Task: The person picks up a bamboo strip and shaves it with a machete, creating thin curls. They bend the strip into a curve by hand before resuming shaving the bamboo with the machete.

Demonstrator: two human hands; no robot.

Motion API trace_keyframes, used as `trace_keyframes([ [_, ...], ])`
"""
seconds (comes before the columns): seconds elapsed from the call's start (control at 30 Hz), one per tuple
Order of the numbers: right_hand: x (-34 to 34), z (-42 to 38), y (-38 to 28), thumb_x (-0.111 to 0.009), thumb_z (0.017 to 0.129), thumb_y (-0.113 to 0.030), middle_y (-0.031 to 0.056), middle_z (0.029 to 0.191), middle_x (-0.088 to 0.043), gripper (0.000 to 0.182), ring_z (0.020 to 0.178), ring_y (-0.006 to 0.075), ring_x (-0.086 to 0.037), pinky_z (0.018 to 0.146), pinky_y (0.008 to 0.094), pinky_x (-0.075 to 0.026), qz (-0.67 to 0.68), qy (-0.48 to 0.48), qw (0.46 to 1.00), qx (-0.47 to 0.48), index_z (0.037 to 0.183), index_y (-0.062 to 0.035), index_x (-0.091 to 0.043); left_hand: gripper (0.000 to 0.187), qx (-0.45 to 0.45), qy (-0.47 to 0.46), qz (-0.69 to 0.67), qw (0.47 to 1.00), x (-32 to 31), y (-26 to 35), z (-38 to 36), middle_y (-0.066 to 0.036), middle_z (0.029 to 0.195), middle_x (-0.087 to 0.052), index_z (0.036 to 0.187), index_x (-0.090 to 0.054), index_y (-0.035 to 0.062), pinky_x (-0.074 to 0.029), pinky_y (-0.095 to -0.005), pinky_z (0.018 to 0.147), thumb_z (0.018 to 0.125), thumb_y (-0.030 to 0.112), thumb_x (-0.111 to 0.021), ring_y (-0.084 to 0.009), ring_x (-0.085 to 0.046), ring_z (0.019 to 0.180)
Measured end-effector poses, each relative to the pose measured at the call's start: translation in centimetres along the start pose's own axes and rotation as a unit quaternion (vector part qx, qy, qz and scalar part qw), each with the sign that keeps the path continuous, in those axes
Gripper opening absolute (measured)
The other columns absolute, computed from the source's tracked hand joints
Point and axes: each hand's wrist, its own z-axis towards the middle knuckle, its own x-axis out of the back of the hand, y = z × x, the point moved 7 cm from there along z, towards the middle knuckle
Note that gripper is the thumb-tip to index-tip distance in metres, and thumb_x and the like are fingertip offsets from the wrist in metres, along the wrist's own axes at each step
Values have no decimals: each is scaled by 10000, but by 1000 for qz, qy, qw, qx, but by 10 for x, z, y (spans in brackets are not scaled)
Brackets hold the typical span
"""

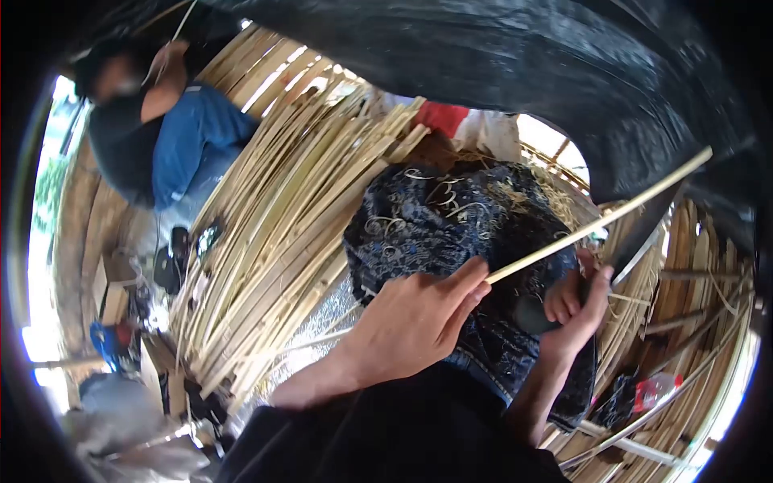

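Note:
My left hand (415, 322) pinches the near end of a thin pale strip (600, 224) between thumb and fingers. The strip slants up to the right across my lap. On the right, my right hand (573, 310) is closed round the handle of a long dark blade (648, 233), which points up and to the right. The strip's far part passes close to the blade; whether they touch is hard to tell. Under both hands a dark patterned cloth (427, 229) covers my lap, with curled shavings (451, 193) on it.
A large bundle of pale strips (282, 233) lies to the left. Beyond it, a person in blue trousers (189, 145) sits at the upper left, one hand raised. Black sheeting (515, 56) hangs overhead. A bottle with a red cap (656, 392) lies at the lower right.

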Motion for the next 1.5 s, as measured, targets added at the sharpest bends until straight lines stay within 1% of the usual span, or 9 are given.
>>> trace_keyframes([
  [0.27,40,2,28,-365,979,-681,19,629,-403,665,432,89,-390,375,240,-323,-127,-36,989,70,1034,-27,-475,201,-87,68,178,978,-25,-56,-33,-80,988,-623,1082,-606,-37,-485,-331,615,954,115,-636,-182,-602,687],
  [0.33,24,-3,38,-438,1001,-593,14,630,-435,559,444,86,-411,394,237,-326,-208,-67,974,57,983,-39,-511,159,225,-58,-113,966,-45,-113,-41,-78,976,-614,1017,-626,-31,-492,-320,638,975,121,-612,-173,-595,677],
  [0.37,16,-4,46,-482,1000,-542,14,610,-459,505,453,90,-437,401,248,-344,-243,-106,963,40,939,-42,-532,107,0,89,7,996,-42,-108,-51,-151,692,-535,938,-568,-32,-443,-403,529,973,66,-545,-290,-557,528],
  [0.4,10,-3,57,-527,999,-490,15,590,-482,457,461,94,-464,408,259,-363,-277,-144,950,23,895,-46,-554,107,-5,84,-1,996,-48,-121,-59,-151,692,-535,938,-568,-32,-443,-403,529,973,66,-545,-290,-557,528],
  [0.73,-45,-19,146,-587,889,-631,171,586,-645,588,580,352,-689,544,435,-565,-714,-370,566,184,806,-53,-657,159,179,-32,-49,982,-79,-176,-94,-124,842,-541,1037,-597,-79,-473,-379,585,887,-26,-595,-268,-578,657],
  [0.87,-45,-14,150,-566,886,-658,163,557,-626,626,547,360,-673,517,447,-554,-706,-362,584,170,719,-60,-644,361,220,33,-89,971,-75,-174,-97,-109,599,-538,840,-588,-7,-394,-392,538,1044,257,-448,-218,-545,545],
  [0.97,-39,-20,156,-591,870,-658,163,546,-618,617,523,348,-665,492,449,-543,-713,-350,577,192,690,-69,-639,124,243,-5,6,970,-67,-156,-104,-220,742,-560,935,-585,-28,-437,-462,594,984,75,-536,-400,-578,652],
  [1.3,-32,-9,167,-587,869,-674,134,520,-592,657,488,318,-645,476,451,-528,-713,-321,597,178,663,-52,-635,250,394,-44,-23,918,-18,-111,-192,-242,705,-596,908,-582,-20,-416,-490,574,1014,190,-499,-438,-589,643],
  [1.5,-29,-6,152,-645,885,-573,153,610,-630,544,626,335,-675,602,461,-543,-693,-291,634,180,842,-34,-708,296,509,-98,-92,850,19,-109,-229,-121,590,-527,855,-587,-5,-415,-380,511,1030,213,-489,-199,-538,522],
])
